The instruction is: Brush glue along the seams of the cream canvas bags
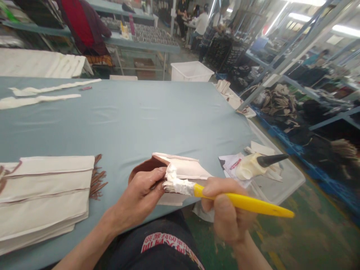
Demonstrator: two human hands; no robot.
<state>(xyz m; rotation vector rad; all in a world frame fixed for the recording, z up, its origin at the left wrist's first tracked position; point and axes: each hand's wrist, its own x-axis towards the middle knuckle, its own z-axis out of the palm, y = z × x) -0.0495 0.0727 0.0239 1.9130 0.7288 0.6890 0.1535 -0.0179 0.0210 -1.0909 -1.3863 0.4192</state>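
plainly, i saw: pale folded piece, its left part pinched by the left hand, the nearer; yellow brush, clasped by the right hand, bristles at that part, long axis running rightward.

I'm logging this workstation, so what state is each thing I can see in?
Left hand: closed on the cream-and-brown piece.
Right hand: closed around the yellow-handled brush.
Yellow-handled brush: bristles coated in white paste.
Cream-and-brown piece: bent, with white paste on it.
Cream panels: stacked.
Cream strips: laid out lengthwise.
Table covering: slightly wrinkled.
Ceiling lights: lit.
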